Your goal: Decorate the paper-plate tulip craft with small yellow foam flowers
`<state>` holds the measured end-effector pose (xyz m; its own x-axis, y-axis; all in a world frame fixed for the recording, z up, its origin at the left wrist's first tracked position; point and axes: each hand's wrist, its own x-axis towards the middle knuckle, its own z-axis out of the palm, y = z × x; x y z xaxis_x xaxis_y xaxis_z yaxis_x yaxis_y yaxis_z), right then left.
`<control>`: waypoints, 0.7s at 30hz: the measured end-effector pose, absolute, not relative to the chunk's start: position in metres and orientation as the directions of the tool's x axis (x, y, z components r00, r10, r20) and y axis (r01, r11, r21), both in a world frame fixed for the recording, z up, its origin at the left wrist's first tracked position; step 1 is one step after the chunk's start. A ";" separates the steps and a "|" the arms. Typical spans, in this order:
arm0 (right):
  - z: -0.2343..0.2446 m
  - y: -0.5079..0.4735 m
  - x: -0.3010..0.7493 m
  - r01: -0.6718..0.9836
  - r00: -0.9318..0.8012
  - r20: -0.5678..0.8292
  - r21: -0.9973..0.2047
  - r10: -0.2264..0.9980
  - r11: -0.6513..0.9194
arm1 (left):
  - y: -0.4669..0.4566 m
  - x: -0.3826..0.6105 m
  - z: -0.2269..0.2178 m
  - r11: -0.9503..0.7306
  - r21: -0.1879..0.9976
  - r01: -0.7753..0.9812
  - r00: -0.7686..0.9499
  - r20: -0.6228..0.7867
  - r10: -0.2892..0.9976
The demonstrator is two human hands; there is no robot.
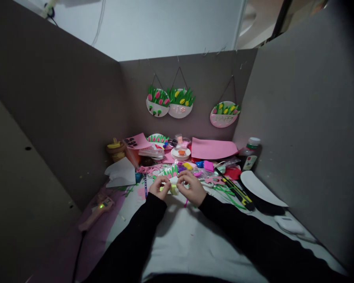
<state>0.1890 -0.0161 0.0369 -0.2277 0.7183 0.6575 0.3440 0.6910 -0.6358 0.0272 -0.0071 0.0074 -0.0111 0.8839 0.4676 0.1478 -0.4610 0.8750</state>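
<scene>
My left hand (159,188) and my right hand (191,186) meet over the white table surface (183,239), both in black sleeves. Their fingers are curled and pinch a small yellow piece (173,190) between them. Just behind the hands lies a white plate with green and pink paper tulips (171,172). A thin pink stick (185,203) pokes out under my right hand.
Grey cardboard walls (76,118) box in the desk. Three tulip plate crafts (179,103) hang on the back wall. A glue gun (98,210) lies at left, a yellow-black utility knife (237,192) at right, a dark bottle (250,156), pink paper (214,148) and craft scraps behind.
</scene>
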 end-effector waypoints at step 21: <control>0.034 -0.021 0.188 0.386 -0.289 0.738 -0.494 0.610 0.779 | -0.019 0.029 0.020 -0.679 0.644 0.353 0.081 0.702 0.708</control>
<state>0.1883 -0.0206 0.0340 -0.2885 0.6105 0.7376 0.3860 0.7792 -0.4939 0.0293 -0.0185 0.0195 0.0809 0.7077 0.7019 0.3532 -0.6788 0.6438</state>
